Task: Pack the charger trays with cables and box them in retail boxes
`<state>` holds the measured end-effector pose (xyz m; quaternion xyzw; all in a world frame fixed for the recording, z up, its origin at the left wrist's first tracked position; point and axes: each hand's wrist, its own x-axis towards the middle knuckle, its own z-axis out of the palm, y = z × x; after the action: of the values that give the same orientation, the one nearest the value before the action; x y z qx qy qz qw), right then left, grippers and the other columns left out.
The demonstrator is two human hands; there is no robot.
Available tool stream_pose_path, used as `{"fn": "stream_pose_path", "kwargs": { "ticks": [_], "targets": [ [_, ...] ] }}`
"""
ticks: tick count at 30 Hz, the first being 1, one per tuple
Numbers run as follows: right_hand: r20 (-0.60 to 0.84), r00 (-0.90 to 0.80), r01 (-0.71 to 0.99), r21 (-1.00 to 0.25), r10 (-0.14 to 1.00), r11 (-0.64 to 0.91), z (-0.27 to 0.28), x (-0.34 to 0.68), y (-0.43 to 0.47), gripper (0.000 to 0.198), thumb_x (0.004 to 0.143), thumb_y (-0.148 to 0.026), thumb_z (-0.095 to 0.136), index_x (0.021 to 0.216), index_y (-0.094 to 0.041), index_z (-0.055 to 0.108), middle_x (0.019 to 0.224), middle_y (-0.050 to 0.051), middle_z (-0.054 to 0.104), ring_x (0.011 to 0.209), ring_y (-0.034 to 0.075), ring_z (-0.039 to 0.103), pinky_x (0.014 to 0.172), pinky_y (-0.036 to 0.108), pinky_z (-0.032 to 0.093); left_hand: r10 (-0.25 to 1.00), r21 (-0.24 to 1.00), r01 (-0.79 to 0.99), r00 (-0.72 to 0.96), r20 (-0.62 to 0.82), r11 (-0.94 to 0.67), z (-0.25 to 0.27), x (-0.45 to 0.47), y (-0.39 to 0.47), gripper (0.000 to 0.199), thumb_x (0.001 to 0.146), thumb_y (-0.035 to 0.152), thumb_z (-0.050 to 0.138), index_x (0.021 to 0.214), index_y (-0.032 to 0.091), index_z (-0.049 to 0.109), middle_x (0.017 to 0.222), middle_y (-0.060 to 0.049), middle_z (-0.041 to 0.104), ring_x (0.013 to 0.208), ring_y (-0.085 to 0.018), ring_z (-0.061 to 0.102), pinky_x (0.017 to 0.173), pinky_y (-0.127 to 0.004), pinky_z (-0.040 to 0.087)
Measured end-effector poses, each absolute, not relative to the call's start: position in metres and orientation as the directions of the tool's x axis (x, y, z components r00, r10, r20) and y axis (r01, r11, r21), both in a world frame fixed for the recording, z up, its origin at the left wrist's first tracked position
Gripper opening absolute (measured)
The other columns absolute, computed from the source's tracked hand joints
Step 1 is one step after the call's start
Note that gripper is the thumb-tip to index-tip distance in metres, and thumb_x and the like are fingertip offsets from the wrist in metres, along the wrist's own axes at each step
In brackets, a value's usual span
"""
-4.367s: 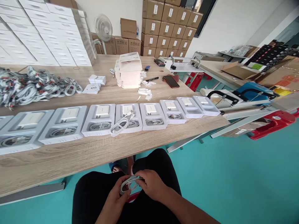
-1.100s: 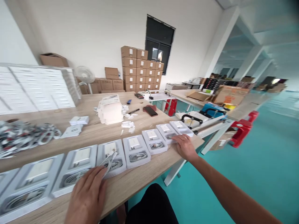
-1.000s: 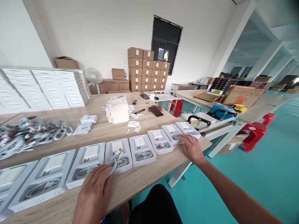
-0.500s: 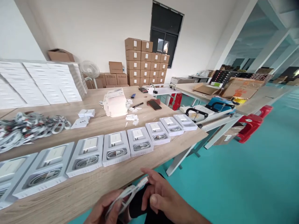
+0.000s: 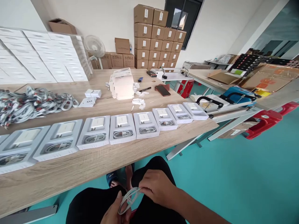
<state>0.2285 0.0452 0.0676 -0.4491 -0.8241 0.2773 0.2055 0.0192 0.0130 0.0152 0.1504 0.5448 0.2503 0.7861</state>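
Observation:
Above my lap, a coiled white charging cable (image 5: pixel 129 199) is stretched between my two hands. My left hand (image 5: pixel 115 210) is closed around the near side of the coil, thumb on top. At the far end of the coil, my right hand (image 5: pixel 156 186) pinches the cable with thumb and forefinger; its tip is hidden under the fingers. Beyond my hands, a row of white trays (image 5: pixel 146 136) lines the table's front edge. Each fully visible tray holds a white charger plug (image 5: pixel 144 117) and a coiled cable (image 5: pixel 147 130).
A heap of coiled cables (image 5: pixel 35 104) lies on the wooden table (image 5: pixel 112 157) at left. Behind stand stacked white boxes (image 5: pixel 44 57), a fan (image 5: pixel 95 46) and cartons (image 5: pixel 142 45). A phone (image 5: pixel 163 90) and a paper stack (image 5: pixel 121 85) lie mid-table.
My view has tilted downward. My right hand was partly open beside the cable's end and now pinches it. My left hand still holds the coil.

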Motion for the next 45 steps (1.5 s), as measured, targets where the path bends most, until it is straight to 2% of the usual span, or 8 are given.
{"fn": "stream_pose_path", "kwargs": {
  "ticks": [4, 13, 21, 24, 30, 34, 38, 45],
  "targets": [
    [0.047, -0.535, 0.768, -0.388, 0.843, 0.509, 0.058, 0.219, 0.04, 0.014, 0.084, -0.021, 0.056, 0.073, -0.019, 0.064, 0.079, 0.006, 0.067, 0.079, 0.021, 0.059, 0.069, 0.033, 0.041, 0.632, 0.613, -0.154, 0.172, -0.755, 0.775, -0.01, 0.018, 0.011, 0.058, 0.066, 0.074, 0.064, 0.057, 0.018, 0.051, 0.05, 0.004, 0.046, 0.035, -0.004, 0.029, 0.035, -0.019, 0.01],
    [-0.116, -0.167, 0.47, -0.882, 0.979, -0.025, 0.024, 0.19, 0.025, 0.013, 0.09, -0.026, 0.052, 0.08, -0.02, 0.058, 0.064, -0.002, 0.065, 0.058, 0.012, 0.06, 0.057, 0.022, 0.041, 0.565, 0.505, -0.277, 0.214, -0.797, 0.817, -0.025, 0.031, 0.001, 0.056, 0.069, 0.075, 0.061, 0.077, 0.02, 0.054, 0.054, 0.006, 0.049, 0.036, -0.003, 0.03, 0.039, -0.018, 0.008],
    [-0.309, -0.145, -0.052, -0.946, 0.94, -0.319, 0.003, 0.178, 0.018, 0.021, 0.09, -0.039, 0.055, 0.085, -0.018, 0.057, 0.068, 0.001, 0.068, 0.062, 0.017, 0.068, 0.062, 0.027, 0.053, 0.611, 0.508, -0.373, 0.253, -0.75, 0.777, -0.004, 0.037, 0.006, 0.047, 0.071, 0.061, 0.071, 0.073, 0.016, 0.059, 0.059, 0.005, 0.048, 0.041, -0.002, 0.03, 0.04, -0.018, 0.01],
    [-0.379, -0.197, -0.098, -0.91, 0.904, -0.402, -0.003, 0.176, 0.018, 0.022, 0.087, -0.037, 0.057, 0.081, -0.017, 0.058, 0.063, 0.0, 0.067, 0.053, 0.015, 0.064, 0.055, 0.025, 0.05, 0.624, 0.502, -0.396, 0.293, -0.725, 0.769, 0.001, 0.036, 0.006, 0.048, 0.071, 0.062, 0.071, 0.072, 0.015, 0.061, 0.06, 0.004, 0.049, 0.042, -0.002, 0.03, 0.039, -0.018, 0.012],
    [0.003, -0.131, 0.475, -0.877, 0.991, 0.066, -0.002, 0.183, 0.019, 0.007, 0.081, -0.021, 0.063, 0.08, -0.021, 0.07, 0.082, 0.002, 0.068, 0.071, 0.015, 0.062, 0.067, 0.026, 0.047, 0.741, 0.622, -0.424, 0.223, -0.633, 0.659, -0.001, 0.029, 0.005, 0.037, 0.077, 0.053, 0.071, 0.084, 0.017, 0.065, 0.062, 0.003, 0.052, 0.051, -0.006, 0.041, 0.042, -0.018, 0.028],
    [0.149, -0.109, 0.468, -0.864, 0.983, 0.183, 0.007, 0.196, 0.02, 0.019, 0.088, -0.019, 0.053, 0.1, -0.023, 0.066, 0.1, 0.006, 0.064, 0.086, 0.017, 0.062, 0.077, 0.028, 0.051, 0.851, 0.814, -0.25, 0.166, -0.498, 0.525, -0.004, 0.016, 0.014, 0.044, 0.083, 0.047, 0.066, 0.117, 0.02, 0.059, 0.064, 0.004, 0.058, 0.048, -0.006, 0.041, 0.047, -0.018, 0.033],
    [0.153, -0.094, 0.489, -0.854, 0.984, 0.179, 0.013, 0.208, 0.027, 0.038, 0.087, -0.027, 0.058, 0.125, -0.023, 0.057, 0.133, 0.012, 0.051, 0.12, 0.025, 0.051, 0.098, 0.036, 0.047, 0.883, 0.895, -0.043, 0.191, -0.43, 0.445, 0.004, 0.008, 0.019, 0.043, 0.084, 0.046, 0.065, 0.118, 0.021, 0.058, 0.07, 0.002, 0.063, 0.059, -0.011, 0.052, 0.059, -0.022, 0.044],
    [0.061, -0.262, 0.456, -0.872, 0.963, 0.179, 0.01, 0.206, 0.035, 0.015, 0.092, -0.025, 0.056, 0.092, -0.021, 0.071, 0.084, 0.002, 0.065, 0.078, 0.015, 0.063, 0.071, 0.026, 0.049, 0.826, 0.818, -0.141, 0.199, -0.528, 0.557, 0.002, 0.01, 0.023, 0.044, 0.081, 0.051, 0.065, 0.111, 0.018, 0.064, 0.068, -0.001, 0.065, 0.062, -0.016, 0.059, 0.056, -0.025, 0.046]
  ]
}}
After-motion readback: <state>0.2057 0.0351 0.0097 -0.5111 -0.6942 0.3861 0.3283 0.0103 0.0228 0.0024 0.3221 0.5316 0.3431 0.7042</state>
